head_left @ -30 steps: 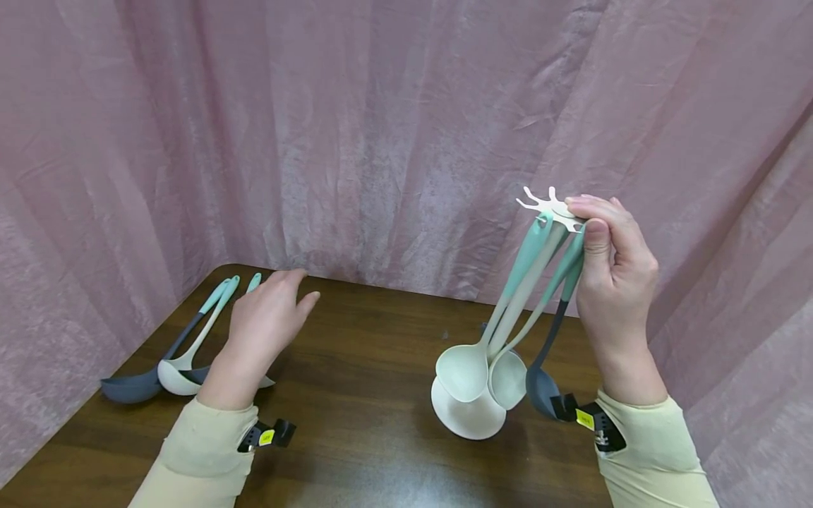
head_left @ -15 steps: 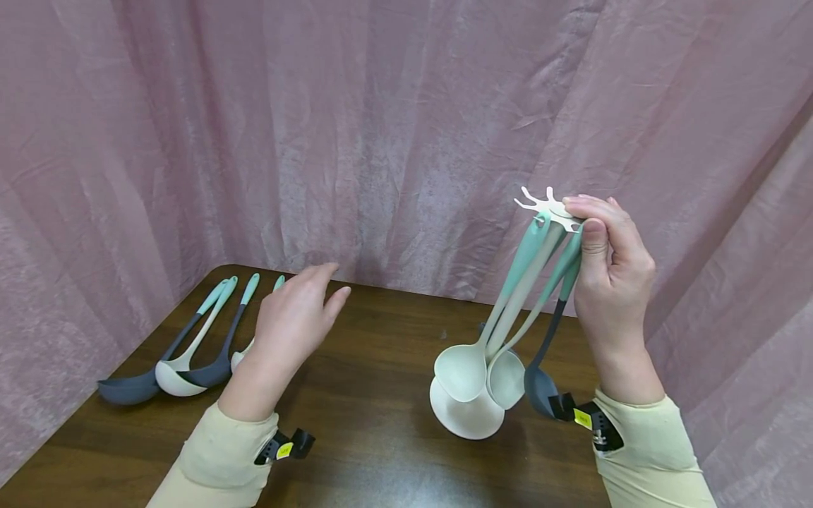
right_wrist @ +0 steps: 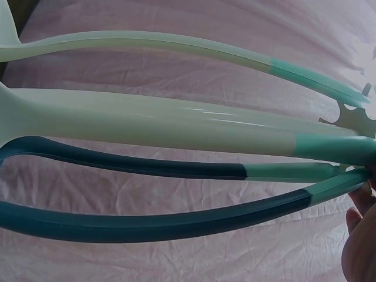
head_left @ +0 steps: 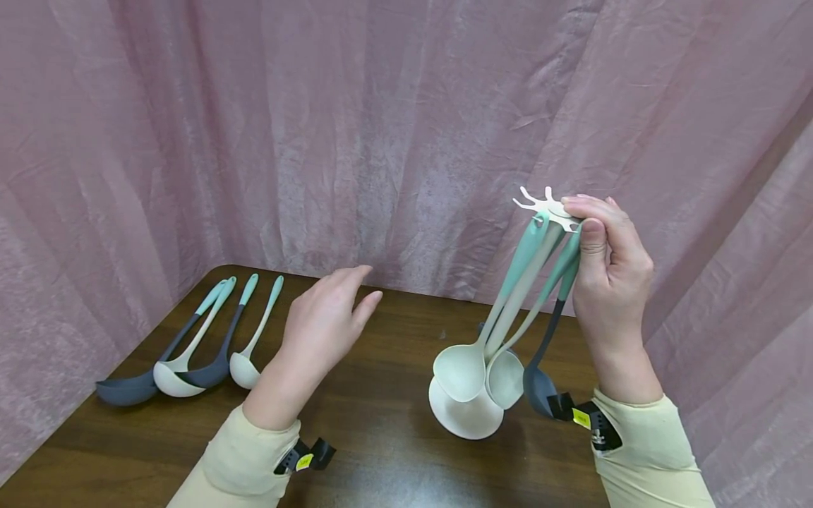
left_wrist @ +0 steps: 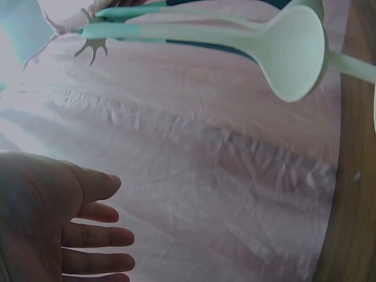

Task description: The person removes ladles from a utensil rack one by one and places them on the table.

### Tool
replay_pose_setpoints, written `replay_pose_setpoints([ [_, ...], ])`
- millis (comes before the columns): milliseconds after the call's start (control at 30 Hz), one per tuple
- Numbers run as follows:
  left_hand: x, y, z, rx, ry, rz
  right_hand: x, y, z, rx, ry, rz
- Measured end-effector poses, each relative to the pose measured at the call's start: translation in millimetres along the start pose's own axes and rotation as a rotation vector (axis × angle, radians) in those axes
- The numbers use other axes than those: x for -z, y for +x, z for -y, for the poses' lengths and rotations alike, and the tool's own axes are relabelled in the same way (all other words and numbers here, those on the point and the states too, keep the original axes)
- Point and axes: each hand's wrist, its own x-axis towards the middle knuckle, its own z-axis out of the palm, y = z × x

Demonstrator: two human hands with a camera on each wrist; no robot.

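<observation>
My right hand (head_left: 611,271) pinches the star-shaped hook top of a white utensil stand (head_left: 545,204) at the right, its thumb close to the mint handle ends. White ladles (head_left: 459,374) and dark grey ladles (head_left: 540,390) hang from the hooks by their holes; in the right wrist view several handles (right_wrist: 164,120) run side by side up to the hooks. Over the middle of the table my left hand (head_left: 322,323) is held with nothing in it, fingers extended and thumb apart. The left wrist view shows that hand (left_wrist: 70,226) below the hanging ladles, apart from them.
Several mint-handled ladles lie at the table's left: two dark grey ones, the outer one (head_left: 127,390) near the left edge, and two white ones, one (head_left: 244,368) nearest my left forearm. A pink curtain (head_left: 406,141) closes off the back and sides of the wooden table (head_left: 381,395).
My left hand has moved to the right, away from the lying ladles, so the white ladle it covered is now in sight. My right hand keeps its hold on the stand's top.
</observation>
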Motion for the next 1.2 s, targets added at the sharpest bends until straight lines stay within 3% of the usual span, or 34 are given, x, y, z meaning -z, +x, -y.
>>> replay_pose_setpoints([
  [300, -10.2, 1.9, -23.0, -0.088, -0.016, -0.009, 1, 0.7, -1, 0.005, -0.003, 0.010],
  [900, -28.9, 1.7, -61.2, -0.202, -0.099, -0.018, -1, 0.2, 2, 0.007, -0.007, 0.005],
  [1200, -38.8, 1.9, -79.5, -0.236, -0.137, 0.023, -1, 0.1, 1, 0.005, -0.013, -0.003],
])
